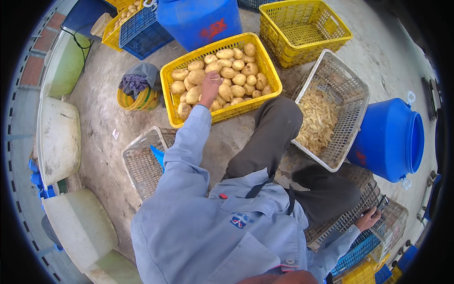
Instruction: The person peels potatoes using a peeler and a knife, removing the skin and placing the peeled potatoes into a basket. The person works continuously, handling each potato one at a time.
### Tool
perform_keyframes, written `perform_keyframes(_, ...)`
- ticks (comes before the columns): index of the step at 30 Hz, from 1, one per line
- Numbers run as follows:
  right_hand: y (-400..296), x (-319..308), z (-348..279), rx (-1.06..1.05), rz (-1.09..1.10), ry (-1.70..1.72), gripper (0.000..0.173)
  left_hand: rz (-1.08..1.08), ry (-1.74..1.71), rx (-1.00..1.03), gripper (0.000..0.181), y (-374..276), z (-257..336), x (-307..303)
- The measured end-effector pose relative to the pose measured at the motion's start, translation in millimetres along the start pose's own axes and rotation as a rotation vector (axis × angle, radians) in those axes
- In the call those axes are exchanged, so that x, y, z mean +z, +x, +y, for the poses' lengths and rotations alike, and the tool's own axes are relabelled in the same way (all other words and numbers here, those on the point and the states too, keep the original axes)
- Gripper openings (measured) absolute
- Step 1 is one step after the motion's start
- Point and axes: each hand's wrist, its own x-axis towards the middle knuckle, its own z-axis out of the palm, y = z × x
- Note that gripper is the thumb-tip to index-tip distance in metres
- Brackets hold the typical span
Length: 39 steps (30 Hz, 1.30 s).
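Note:
My left hand (211,86) reaches into a yellow plastic crate (227,115) full of potatoes (238,79). Its fingers rest against potatoes near the middle of the heap; whether one is gripped is hidden by the hand. Low at the right, my right hand (368,219) holds a small hand tool (383,203) with a dark frame, possibly a peeler. That hand is beside my right knee, above stacked plastic crates (393,220). Right of my left knee, a grey-white plastic crate (349,96) stands tilted with a pile of pale peelings (317,119) inside.
Blue plastic drums stand behind the potatoes (202,25) and at the right (386,140). An empty yellow crate (305,41) is at the back right. A yellow bucket (142,101) with dark cloth and a grey crate (145,167) are at left, near pale tubs (58,138).

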Motion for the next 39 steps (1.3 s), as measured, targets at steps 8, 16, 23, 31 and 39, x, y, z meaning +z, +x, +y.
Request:
perform_keyframes(8, -24.8, 70.1, -118.1, -0.039, -0.132, 0.329, 0.030, -0.517, 1.163, 0.673, 0.041, -6.7, -42.6, 23.5)
perform_keyframes(16, -63.5, 129.2, -131.3, 0.122, -0.460, 0.289, 0.042, -0.625, 1.202, 0.622, 0.045, 2.3, -37.3, 23.8)
perform_keyframes(23, -95.5, 164.5, -131.4, 0.238, -0.733, 0.354, 0.038, -0.216, 0.647, 0.419, 0.052, 4.0, -33.2, 14.3)
perform_keyframes(31, -107.9, 186.1, -139.1, 0.366, -0.853, 0.415, 0.042, -0.449, -1.063, -0.353, 0.045, -2.6, 78.9, 30.7)
perform_keyframes(39, -96.7, 199.4, -165.6, 0.117, -0.843, 0.397, 0.036, -0.951, -1.223, -0.330, 0.047, -43.9, 183.6, 109.1)
